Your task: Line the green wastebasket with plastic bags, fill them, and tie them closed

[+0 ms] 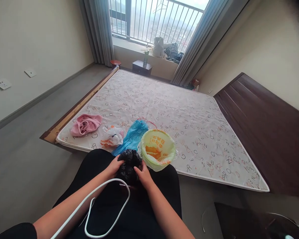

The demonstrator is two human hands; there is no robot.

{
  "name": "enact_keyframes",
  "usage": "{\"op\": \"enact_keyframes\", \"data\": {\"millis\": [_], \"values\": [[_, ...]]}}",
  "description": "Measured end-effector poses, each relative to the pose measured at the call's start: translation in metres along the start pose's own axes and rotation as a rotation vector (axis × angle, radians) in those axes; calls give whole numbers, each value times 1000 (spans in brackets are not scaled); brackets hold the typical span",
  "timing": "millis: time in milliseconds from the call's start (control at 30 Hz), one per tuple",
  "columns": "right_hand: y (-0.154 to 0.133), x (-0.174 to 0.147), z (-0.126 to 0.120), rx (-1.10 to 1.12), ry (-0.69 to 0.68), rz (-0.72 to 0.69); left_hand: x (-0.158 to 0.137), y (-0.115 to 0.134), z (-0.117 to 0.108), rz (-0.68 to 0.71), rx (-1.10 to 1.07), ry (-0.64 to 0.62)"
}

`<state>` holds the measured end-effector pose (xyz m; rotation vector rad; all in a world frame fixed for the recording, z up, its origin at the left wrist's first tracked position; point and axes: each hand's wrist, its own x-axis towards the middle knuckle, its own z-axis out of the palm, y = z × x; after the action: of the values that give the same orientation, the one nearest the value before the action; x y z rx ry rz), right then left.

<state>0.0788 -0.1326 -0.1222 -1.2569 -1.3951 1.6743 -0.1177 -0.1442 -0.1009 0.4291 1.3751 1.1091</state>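
Note:
A crumpled black plastic bag [128,166] is held between my two hands, above my lap. My left hand [114,166] grips its left side, and my right hand [143,172] pinches its right edge with the thumb on top. Just beyond, to the right, a pale green trash bin [157,164] lined with a printed bag tilts toward me at the mattress edge. Beside it lies a blue plastic bag [133,134]. Farther left rest a white and orange plastic bag [112,136] and a folded pink towel [86,125].
A letter-print mattress [189,126] fills the bed ahead, with a dark headboard [261,129] at right. A white cable [124,202] loops across my lap. At the far end, a nightstand [142,68] carries a green bottle [146,58], below the window sill.

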Motion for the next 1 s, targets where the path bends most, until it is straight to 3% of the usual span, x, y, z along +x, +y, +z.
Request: {"op": "enact_keyframes", "data": {"millis": [267,1000], "values": [[-5,-6,8,-54,-114,-76,2,-6,-1,12,28,-12],[4,-6,9,-132,-164,-130,7,-15,-4,21,20,-22]]}}
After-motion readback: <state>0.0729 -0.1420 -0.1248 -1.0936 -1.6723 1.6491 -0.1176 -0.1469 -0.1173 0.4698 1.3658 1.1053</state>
